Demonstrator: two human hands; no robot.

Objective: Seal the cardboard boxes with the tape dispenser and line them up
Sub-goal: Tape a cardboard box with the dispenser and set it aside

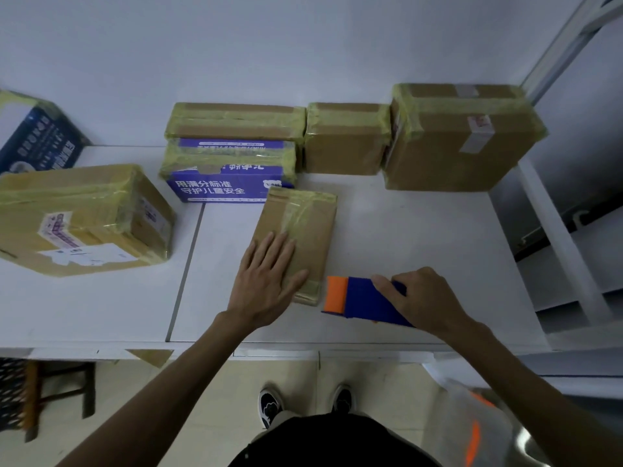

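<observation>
Closest to the camera you get the person's shoes [269, 404] on the floor and both bare forearms reaching up over the white table [421, 237]. The left hand [266, 281] lies flat with its fingers straight and spread, palm pressing on the near end of a slim cardboard box [303, 227]. That box runs lengthwise away from the hand, with a strip of yellowish clear tape along its top and more tape across the far end. Just to the right of that hand, the right hand [418, 298] has its fingers curled round a blue tape dispenser [364, 299], gripping it from above. The dispenser's orange end points back at the left hand and sits right by the box's near corner. Honestly can't tell if it's actually touching the box or just beside it, the gap is tiny. Off to the left of the left hand, well apart, there's a big taped carton [77, 217] with shipping labels on it. Straight beyond the fingertips is a purple printed box [229, 183] with a flat brown box [236, 121] stacked on it, both against the back wall. To the right of those, beyond the right hand, are a small brown box [347, 139] and then a bigger brown box [462, 139], side by side and touching. Way out past the left hand, in the far corner, a dark blue box [37, 139] is partly cut off by the frame.
</observation>
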